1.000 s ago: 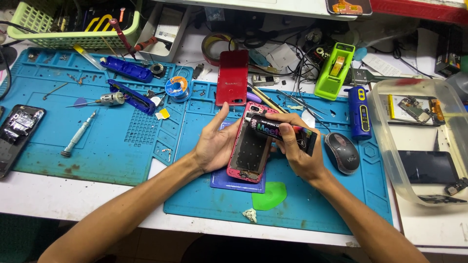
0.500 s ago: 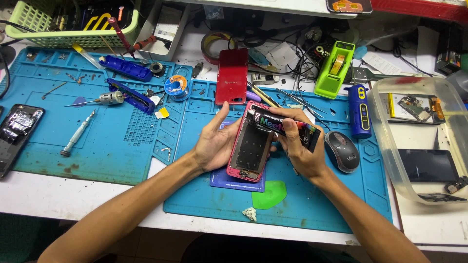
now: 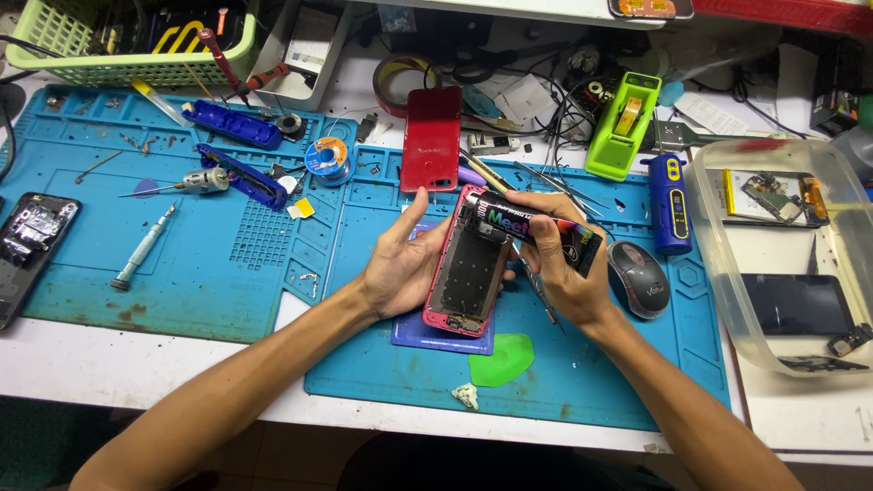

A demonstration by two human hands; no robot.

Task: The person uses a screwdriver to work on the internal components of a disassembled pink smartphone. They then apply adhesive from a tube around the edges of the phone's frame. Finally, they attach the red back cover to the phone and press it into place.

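Note:
An opened phone with a pink-red frame (image 3: 470, 273) lies tilted over a blue pad, its empty inside facing up. My left hand (image 3: 400, 259) grips its left edge, thumb up along the side. My right hand (image 3: 559, 273) holds a black tube (image 3: 527, 229) with coloured print, its nozzle end pointing at the phone's top edge. A thin metal tool (image 3: 538, 289) also sticks down from under my right palm.
A red phone back cover (image 3: 432, 138) lies above the phone. Around it: a green tape dispenser (image 3: 623, 125), a blue pen-like device (image 3: 671, 202), a grey mouse (image 3: 638, 277), a clear plastic tub (image 3: 782, 264) of parts, a green pick (image 3: 503, 360), screwdrivers, a solder spool (image 3: 326, 156), a dark phone (image 3: 27, 238).
The black tube has shifted slightly left over the phone's top edge, and my right fingers have adjusted on it. My left hand and the phone stay in place.

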